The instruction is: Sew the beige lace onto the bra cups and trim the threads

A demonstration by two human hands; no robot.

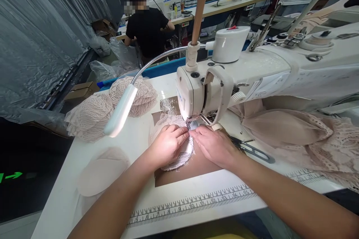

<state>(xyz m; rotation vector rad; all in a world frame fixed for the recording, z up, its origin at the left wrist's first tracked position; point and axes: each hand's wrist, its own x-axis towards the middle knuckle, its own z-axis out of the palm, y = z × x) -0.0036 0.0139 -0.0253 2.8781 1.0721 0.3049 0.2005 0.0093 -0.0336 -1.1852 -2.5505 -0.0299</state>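
Fingers on lace, numbered ruler, JUKI machine

The left hand rests on a pale lace piece with its fingers close to the needle area of a white sewing machine, and the right hand meets it there from the other side. A lit lamp hangs over the tabletop, near bunched lace cups and smooth beige pads. Beyond, a person in black sits at another machine.
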